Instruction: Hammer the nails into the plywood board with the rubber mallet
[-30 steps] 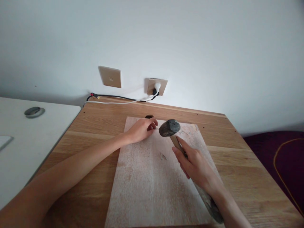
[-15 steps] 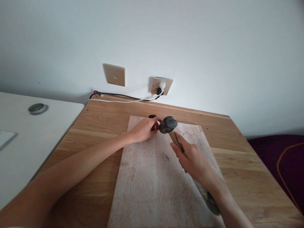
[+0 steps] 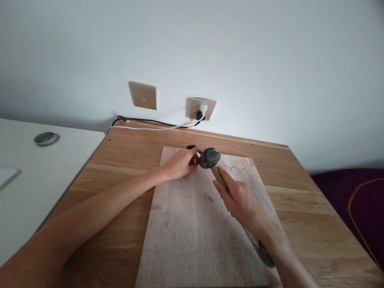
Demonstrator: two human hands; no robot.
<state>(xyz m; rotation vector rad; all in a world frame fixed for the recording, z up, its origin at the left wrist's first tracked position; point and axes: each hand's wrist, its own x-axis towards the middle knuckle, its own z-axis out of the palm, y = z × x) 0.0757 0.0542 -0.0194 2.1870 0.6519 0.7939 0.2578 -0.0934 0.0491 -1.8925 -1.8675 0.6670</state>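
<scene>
A pale wooden board [image 3: 186, 240] lies on a wooden table [image 3: 315, 216]. My left hand [image 3: 181, 164] rests on the board's far end, fingertips pinched together right beside the hammer head; what they pinch is too small to make out. My right hand [image 3: 238, 202] grips the wooden handle of a hammer [image 3: 210, 158], whose dark head sits low next to my left fingers. Two loose nails [image 3: 209, 197] lie on the board between my hands. A row of nails with thin thread [image 3: 237, 169] stands at the board's far right.
A white desk [image 3: 36, 180] with a round grommet [image 3: 46, 138] adjoins the table on the left. Two wall plates sit behind, one socket [image 3: 201, 109] with white and black cables [image 3: 150, 124] along the table's back edge. A dark purple surface [image 3: 348, 192] lies to the right.
The hammer head has moved left and down, closing in on my left fingertips. My right hand followed it forward. My left hand stayed in place.
</scene>
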